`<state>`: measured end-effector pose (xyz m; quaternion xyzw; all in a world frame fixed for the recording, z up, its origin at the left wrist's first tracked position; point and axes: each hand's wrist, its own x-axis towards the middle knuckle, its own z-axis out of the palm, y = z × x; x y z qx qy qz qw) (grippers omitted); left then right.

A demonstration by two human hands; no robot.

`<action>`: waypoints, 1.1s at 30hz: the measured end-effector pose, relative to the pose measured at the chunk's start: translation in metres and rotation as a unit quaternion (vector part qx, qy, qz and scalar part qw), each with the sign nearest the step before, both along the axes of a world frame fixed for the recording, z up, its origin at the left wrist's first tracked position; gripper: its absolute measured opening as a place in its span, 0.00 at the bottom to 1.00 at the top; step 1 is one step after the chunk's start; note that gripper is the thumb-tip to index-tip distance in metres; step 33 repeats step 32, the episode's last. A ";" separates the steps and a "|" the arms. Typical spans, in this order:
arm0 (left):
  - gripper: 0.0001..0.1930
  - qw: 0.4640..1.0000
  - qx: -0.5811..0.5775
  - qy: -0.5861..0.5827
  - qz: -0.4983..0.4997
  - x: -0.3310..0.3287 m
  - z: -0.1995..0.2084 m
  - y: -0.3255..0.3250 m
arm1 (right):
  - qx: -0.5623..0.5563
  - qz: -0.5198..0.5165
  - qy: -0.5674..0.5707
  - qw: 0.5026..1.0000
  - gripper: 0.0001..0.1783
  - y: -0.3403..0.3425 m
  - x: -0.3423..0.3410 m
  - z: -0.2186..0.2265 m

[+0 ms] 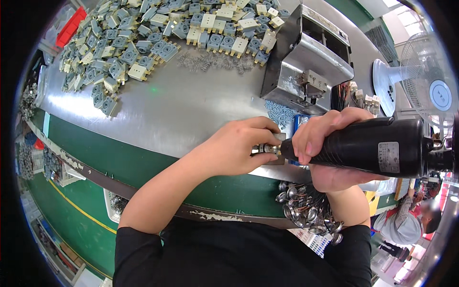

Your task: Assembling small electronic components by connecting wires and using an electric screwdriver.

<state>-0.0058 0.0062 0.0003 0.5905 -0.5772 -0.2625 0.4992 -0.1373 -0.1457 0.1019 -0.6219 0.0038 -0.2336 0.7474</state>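
My right hand [322,143] is wrapped round a thick black electric screwdriver [366,147], which lies across the view with its nose toward the left. At that nose, my left hand [239,146] pinches a small metal fitting [270,149] between thumb and fingers. The fingers and the tool's nose partly hide the fitting, so its full shape does not show. Just beyond the hands lies a pile of small bluish screws [282,114], next to a blue box edge [300,120] half covered by my right hand.
Grey and cream socket-like parts [158,43] are heaped at the far left, with loose springs [215,62] beside them. A metal machine [306,62] stands beyond my hands. Wired metal cups [306,205] hang at the near edge. A fan [425,81] and another person [404,225] are at right.
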 end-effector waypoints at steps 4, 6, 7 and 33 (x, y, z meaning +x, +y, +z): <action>0.14 1.000 0.006 0.009 -0.003 0.000 0.002 -0.001 | -0.009 0.001 0.010 1.000 0.63 -0.004 -0.003 0.006; 0.14 1.000 0.003 0.002 -0.005 0.003 0.002 -0.002 | -0.017 -0.001 0.010 1.000 0.65 -0.007 0.000 0.012; 0.14 1.000 -0.011 0.001 -0.003 0.003 0.001 -0.003 | 0.006 -0.013 -0.029 0.999 0.66 -0.010 0.004 0.021; 0.16 1.000 0.010 0.009 -0.008 0.002 0.009 -0.003 | -0.080 -0.265 -0.072 0.958 0.63 -0.076 0.049 0.021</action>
